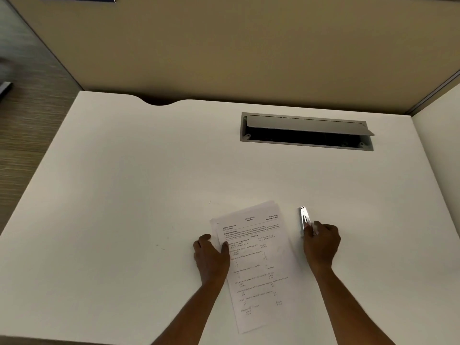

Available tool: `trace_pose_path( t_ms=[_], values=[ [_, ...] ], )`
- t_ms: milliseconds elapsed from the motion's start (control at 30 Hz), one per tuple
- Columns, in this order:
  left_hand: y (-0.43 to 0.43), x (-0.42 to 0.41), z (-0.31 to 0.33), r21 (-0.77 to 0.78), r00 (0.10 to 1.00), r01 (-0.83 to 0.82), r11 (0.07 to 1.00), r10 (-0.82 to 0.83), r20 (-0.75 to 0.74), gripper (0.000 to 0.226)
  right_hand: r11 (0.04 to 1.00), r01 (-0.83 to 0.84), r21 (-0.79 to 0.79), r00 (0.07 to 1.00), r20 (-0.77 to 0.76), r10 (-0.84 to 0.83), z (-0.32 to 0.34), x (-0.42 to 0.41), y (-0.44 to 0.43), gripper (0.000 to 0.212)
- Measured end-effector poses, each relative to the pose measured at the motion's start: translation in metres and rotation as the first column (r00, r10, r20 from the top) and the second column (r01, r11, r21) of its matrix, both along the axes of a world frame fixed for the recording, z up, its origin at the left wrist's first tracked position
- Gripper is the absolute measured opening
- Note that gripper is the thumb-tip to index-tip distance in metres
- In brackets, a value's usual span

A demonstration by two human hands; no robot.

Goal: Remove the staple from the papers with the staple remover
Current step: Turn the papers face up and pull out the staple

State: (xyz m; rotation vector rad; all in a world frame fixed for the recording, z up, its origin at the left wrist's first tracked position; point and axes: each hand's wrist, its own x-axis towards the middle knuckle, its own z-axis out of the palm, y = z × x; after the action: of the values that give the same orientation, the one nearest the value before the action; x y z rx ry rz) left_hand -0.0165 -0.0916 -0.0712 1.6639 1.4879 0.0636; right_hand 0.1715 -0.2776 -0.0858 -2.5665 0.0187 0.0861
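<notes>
A stack of printed white papers [258, 265] lies on the white desk [124, 195], tilted a little to the left. My left hand [211, 257] rests flat on the desk at the papers' left edge, thumb over the sheet. A silver metal staple remover [304, 216] lies on the desk just right of the papers' top corner. My right hand [321, 241] is over its near end, fingers curled around it; the tool's far end sticks out beyond the fingers. A tiny dark mark near the papers' top left corner [218, 223] may be the staple; it is too small to tell.
A grey cable hatch [306, 131] with its lid tilted open is set into the desk at the back right. A beige partition [224, 46] stands behind the desk. The desk's left edge drops to a wood-look floor [27, 135].
</notes>
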Motion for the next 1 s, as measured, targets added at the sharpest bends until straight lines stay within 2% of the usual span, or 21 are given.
trace_pose_path(
  t_ms=[67,133,200,267,367,467,567,733,867,1000],
  values=[
    [0.0,-0.001,0.001,-0.004,1.0,-0.015,1.0,0.015,0.019,0.057,0.998,-0.053,-0.036,0.994,0.098,0.056,0.008,-0.011,0.005,0.021],
    [-0.003,-0.004,0.001,-0.004,0.999,-0.038,0.999,0.038,0.029,0.058,0.971,-0.229,-0.07,0.956,0.172,0.237,0.016,-0.029,0.014,0.025],
    [-0.008,-0.006,0.002,-0.02,0.997,-0.06,0.998,0.061,0.037,0.061,0.909,-0.398,-0.124,0.901,0.134,0.413,0.012,-0.05,0.019,0.026],
    [-0.015,-0.006,0.005,-0.052,0.997,-0.072,0.996,0.074,0.032,0.066,0.87,-0.461,-0.172,0.878,0.049,0.475,0.002,-0.066,0.02,0.03],
    [-0.025,-0.002,0.012,-0.089,0.998,-0.064,0.994,0.063,-0.014,0.078,0.867,-0.45,-0.214,0.888,-0.006,0.46,-0.008,-0.08,0.02,0.034],
    [-0.027,0.006,0.018,-0.12,0.998,-0.049,0.992,0.045,-0.037,0.083,0.866,-0.438,-0.242,0.891,0.012,0.454,-0.01,-0.085,0.023,0.034],
    [-0.024,0.014,0.022,-0.165,0.995,-0.096,0.982,0.09,-0.041,0.084,0.861,-0.437,-0.259,0.891,0.003,0.453,-0.01,-0.086,0.024,0.044],
    [-0.013,0.012,0.015,-0.265,0.976,-0.209,0.941,0.218,0.004,0.081,0.876,-0.418,-0.24,0.904,-0.022,0.426,-0.011,-0.084,0.026,0.036],
    [-0.006,0.008,0.013,-0.395,0.952,-0.245,0.885,0.297,0.075,0.063,0.874,-0.42,-0.245,0.903,-0.01,0.431,-0.01,-0.084,0.026,0.037],
    [-0.004,0.004,0.016,-0.322,0.981,-0.124,0.939,0.165,0.105,0.024,0.872,-0.417,-0.255,0.904,-0.014,0.428,-0.011,-0.084,0.027,0.037]
  ],
)
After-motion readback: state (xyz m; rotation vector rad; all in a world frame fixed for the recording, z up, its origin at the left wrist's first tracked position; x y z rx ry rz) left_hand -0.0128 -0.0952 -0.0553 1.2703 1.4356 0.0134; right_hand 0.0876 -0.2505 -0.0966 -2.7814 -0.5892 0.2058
